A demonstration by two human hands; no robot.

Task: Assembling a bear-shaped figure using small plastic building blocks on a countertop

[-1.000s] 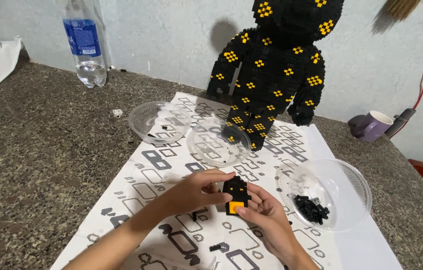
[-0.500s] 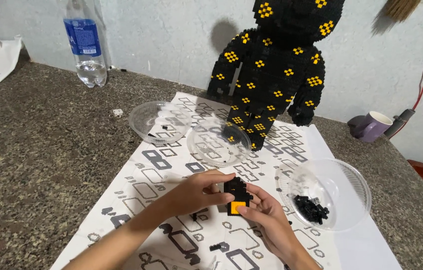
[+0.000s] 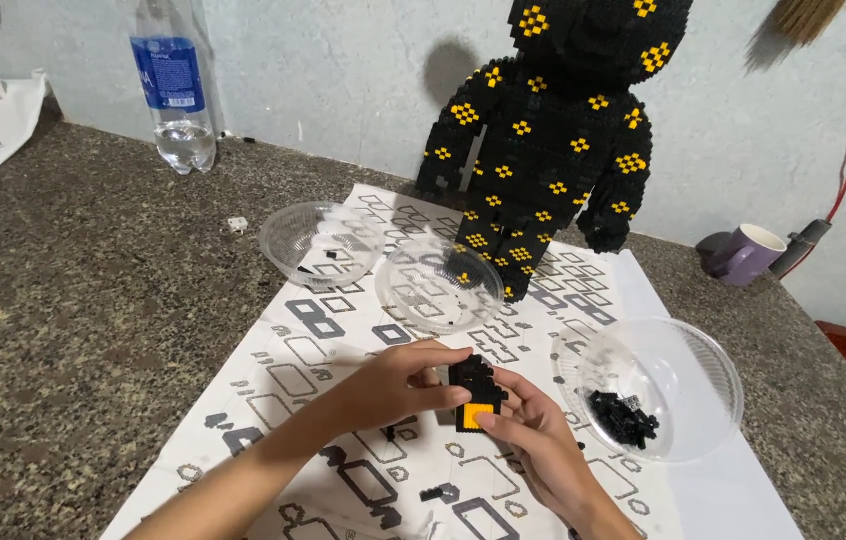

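- Both hands meet near the middle of the printed sheet (image 3: 343,330) on the speckled surface (image 3: 93,300).
- Left hand (image 3: 393,385): grip pinching the small black-and-orange block piece (image 3: 475,395) from its left side.
- Right hand (image 3: 533,440): fingers closed on the same piece from below and right.
- Just right, a clear bowl (image 3: 683,350) holds loose black bricks (image 3: 623,418).
- Farther off, two more clear bowls (image 3: 440,283), then the tall black block bear (image 3: 553,150).
- Far left, a water bottle (image 3: 175,90); far right, a purple mug (image 3: 743,255).
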